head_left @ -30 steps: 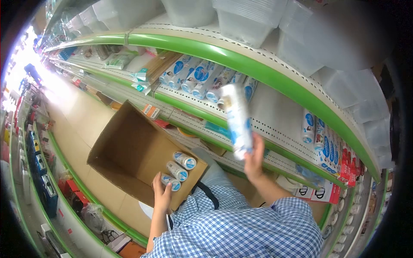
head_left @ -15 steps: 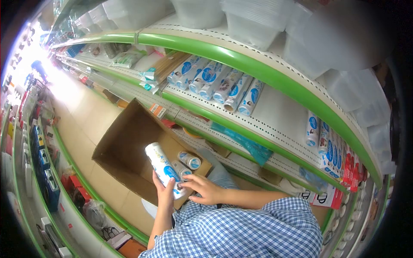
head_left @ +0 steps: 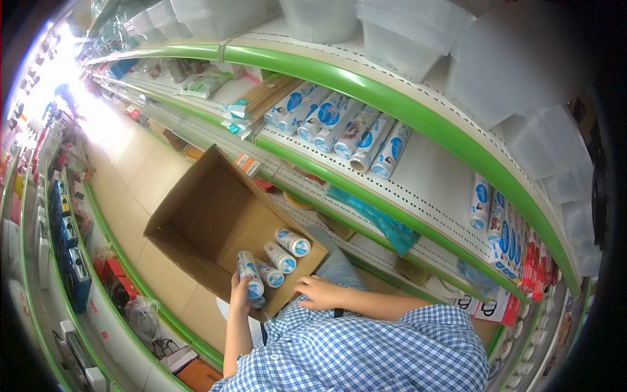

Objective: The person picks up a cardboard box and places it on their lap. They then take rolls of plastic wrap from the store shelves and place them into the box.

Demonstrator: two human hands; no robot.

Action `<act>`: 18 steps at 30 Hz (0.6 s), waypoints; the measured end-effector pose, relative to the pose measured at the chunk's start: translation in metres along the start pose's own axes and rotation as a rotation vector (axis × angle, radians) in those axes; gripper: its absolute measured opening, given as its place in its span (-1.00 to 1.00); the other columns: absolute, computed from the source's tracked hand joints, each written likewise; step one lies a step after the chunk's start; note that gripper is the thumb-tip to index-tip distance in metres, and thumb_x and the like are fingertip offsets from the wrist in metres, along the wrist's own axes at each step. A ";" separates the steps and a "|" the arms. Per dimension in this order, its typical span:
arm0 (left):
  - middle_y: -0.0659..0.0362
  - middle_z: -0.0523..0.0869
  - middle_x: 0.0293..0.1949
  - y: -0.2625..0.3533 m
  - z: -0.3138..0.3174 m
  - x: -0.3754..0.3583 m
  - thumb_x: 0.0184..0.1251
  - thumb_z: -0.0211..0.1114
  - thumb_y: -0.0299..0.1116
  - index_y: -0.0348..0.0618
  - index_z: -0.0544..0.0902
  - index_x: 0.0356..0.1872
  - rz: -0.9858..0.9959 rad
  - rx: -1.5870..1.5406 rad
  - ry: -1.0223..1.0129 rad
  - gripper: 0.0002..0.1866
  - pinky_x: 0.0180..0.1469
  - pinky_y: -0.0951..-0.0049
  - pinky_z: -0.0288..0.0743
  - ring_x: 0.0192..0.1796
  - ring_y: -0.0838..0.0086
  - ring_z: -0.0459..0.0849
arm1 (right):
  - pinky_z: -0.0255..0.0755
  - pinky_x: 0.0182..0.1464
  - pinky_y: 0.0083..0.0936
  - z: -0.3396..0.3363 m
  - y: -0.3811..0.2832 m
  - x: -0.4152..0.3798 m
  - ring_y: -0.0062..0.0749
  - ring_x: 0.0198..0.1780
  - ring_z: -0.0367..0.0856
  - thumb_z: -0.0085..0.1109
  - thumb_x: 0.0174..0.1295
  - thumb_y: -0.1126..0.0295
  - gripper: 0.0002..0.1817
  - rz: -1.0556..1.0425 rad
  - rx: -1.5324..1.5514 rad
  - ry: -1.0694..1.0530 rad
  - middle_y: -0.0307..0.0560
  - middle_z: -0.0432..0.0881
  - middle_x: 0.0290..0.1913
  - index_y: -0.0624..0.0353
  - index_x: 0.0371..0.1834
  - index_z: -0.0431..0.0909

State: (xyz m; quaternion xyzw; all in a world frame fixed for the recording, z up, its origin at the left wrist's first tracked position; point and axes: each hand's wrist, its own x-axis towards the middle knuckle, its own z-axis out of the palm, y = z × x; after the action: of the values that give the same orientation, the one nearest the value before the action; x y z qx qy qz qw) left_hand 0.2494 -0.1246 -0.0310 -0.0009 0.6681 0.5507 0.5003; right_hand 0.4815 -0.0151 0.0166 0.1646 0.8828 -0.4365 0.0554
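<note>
My left hand (head_left: 240, 294) grips a white-and-blue wrapped roll (head_left: 249, 271) by its near side, with the roll tilted inside a cardboard box (head_left: 196, 215). The label's print is too small to read. Beside it in the box stand several similar rolls, among them one in the far corner (head_left: 292, 243) and one closer to the middle (head_left: 280, 257); another lies partly hidden under the held one. My right hand (head_left: 317, 292) rests by the box's near right edge, over my lap, its fingers apart and holding nothing I can see.
On the shelf (head_left: 424, 157) to the right lies a row of like rolls (head_left: 336, 124), with more rolls (head_left: 496, 215) farther right. Clear plastic tubs (head_left: 398, 39) stand on the shelf above. A teal plastic bag (head_left: 375, 215) hangs over the lower shelf edge. Another stocked shelf lines the left.
The roll in my left hand has gone from raised above the box's front to down among the other rolls. My right hand has left it and moved right, toward the box edge.
</note>
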 end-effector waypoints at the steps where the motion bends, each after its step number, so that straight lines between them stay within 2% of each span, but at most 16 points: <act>1: -0.02 0.41 0.15 -0.004 -0.001 0.005 0.19 0.15 -0.31 -0.14 0.02 0.39 0.003 0.048 -0.001 -0.25 -0.09 0.31 0.48 0.04 0.28 0.52 | 0.31 0.16 -0.21 0.000 0.002 0.000 0.05 0.12 0.38 0.17 0.15 0.18 -0.53 -0.006 -0.013 0.008 0.13 0.38 0.11 0.19 0.07 0.41; 3: 0.02 0.42 0.15 -0.011 -0.006 0.015 0.21 0.15 -0.33 -0.12 0.09 0.37 0.009 0.144 -0.002 -0.30 -0.13 0.36 0.47 0.02 0.30 0.52 | 0.32 0.15 -0.23 0.003 0.008 0.002 0.02 0.12 0.39 0.17 0.15 0.19 -0.54 -0.018 -0.037 0.025 0.10 0.39 0.11 0.19 0.06 0.41; 6: 0.07 0.41 0.16 -0.022 -0.012 0.028 0.20 0.18 -0.33 -0.11 0.22 0.33 0.060 0.121 -0.055 -0.36 -0.19 0.40 0.45 0.00 0.35 0.51 | 0.33 0.14 -0.24 0.000 0.007 0.004 0.00 0.11 0.40 0.18 0.14 0.21 -0.56 -0.024 -0.055 0.016 0.09 0.40 0.08 0.18 0.05 0.42; 9: -0.01 0.39 0.17 -0.015 -0.001 0.022 0.18 0.23 -0.26 -0.12 0.30 0.29 0.049 0.291 0.010 -0.38 -0.04 0.32 0.45 0.07 0.26 0.49 | 0.34 0.13 -0.24 0.000 0.007 0.006 -0.01 0.12 0.40 0.18 0.14 0.22 -0.56 -0.020 -0.053 0.002 0.07 0.40 0.07 0.18 0.04 0.42; 12: -0.12 0.32 0.21 -0.059 -0.018 0.069 0.13 0.28 -0.18 -0.13 0.33 0.27 0.393 0.735 0.042 -0.34 0.17 0.23 0.34 0.20 0.11 0.39 | 0.34 0.13 -0.23 0.004 0.009 0.007 -0.01 0.12 0.40 0.17 0.14 0.22 -0.57 -0.026 -0.045 0.014 0.07 0.40 0.07 0.17 0.04 0.42; 13: -0.23 0.19 0.27 -0.040 -0.002 0.046 0.06 0.35 -0.10 -0.11 0.33 0.27 0.357 0.776 0.057 -0.27 0.32 0.15 0.16 0.31 -0.02 0.24 | 0.34 0.13 -0.23 0.004 0.008 0.007 -0.01 0.12 0.40 0.17 0.14 0.22 -0.57 -0.020 -0.047 0.002 0.07 0.40 0.07 0.17 0.05 0.42; 16: -0.24 0.08 0.33 -0.035 0.018 0.036 0.00 0.39 -0.05 -0.07 0.33 0.28 0.399 0.971 0.152 -0.22 0.33 0.15 0.13 0.34 -0.04 0.18 | 0.33 0.13 -0.22 0.003 0.005 0.007 -0.01 0.12 0.40 0.17 0.15 0.22 -0.57 -0.011 -0.048 -0.025 0.07 0.40 0.07 0.16 0.05 0.42; 18: -0.25 0.20 0.29 -0.047 0.017 0.048 -0.10 0.47 -0.12 -0.09 0.41 0.19 0.490 0.926 0.214 -0.25 0.32 0.14 0.13 0.33 -0.05 0.20 | 0.33 0.14 -0.22 0.004 0.006 0.007 -0.01 0.12 0.39 0.16 0.15 0.22 -0.57 -0.014 -0.042 -0.027 0.07 0.40 0.07 0.16 0.05 0.42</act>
State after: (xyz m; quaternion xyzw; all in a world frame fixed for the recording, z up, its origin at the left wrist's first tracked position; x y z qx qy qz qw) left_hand 0.2625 -0.1043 -0.0952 0.3201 0.8691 0.2957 0.2342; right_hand 0.4768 -0.0130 0.0083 0.1511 0.8920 -0.4207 0.0677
